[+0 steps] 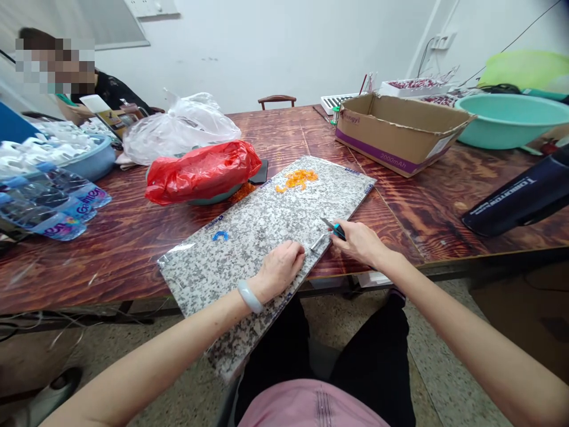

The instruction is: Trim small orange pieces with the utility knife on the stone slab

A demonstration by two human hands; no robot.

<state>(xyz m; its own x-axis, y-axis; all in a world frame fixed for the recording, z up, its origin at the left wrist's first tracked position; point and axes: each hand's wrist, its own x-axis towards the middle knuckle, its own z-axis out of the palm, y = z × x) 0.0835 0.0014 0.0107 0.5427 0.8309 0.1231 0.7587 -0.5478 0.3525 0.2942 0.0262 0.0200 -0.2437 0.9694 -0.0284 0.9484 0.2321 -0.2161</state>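
A speckled grey stone slab (pixel 249 207) lies slanted over the wooden table's near edge. My left hand (pixel 283 267), with a pale bangle at the wrist, rests on the slab with curled fingers; what they hold, if anything, is hidden. My right hand (pixel 358 240) is closed around a small tool with a blue-and-black handle (pixel 339 231) and a thin metal blade pointing left. Between my hands, near the slab's edge, is a small silvery rod (pixel 317 242). Several orange pieces (pixel 299 179) are heaped toward the slab's far end, and blue pieces (pixel 220 236) lie at its left.
Beyond the slab at left are a red bag over a bowl (pixel 204 169), a clear bag (pixel 182 127) and water bottles (pixel 57 201). A cardboard box (pixel 400 133), green basin (pixel 511 121) and dark cylinder (pixel 520 196) stand right. A person sits back left.
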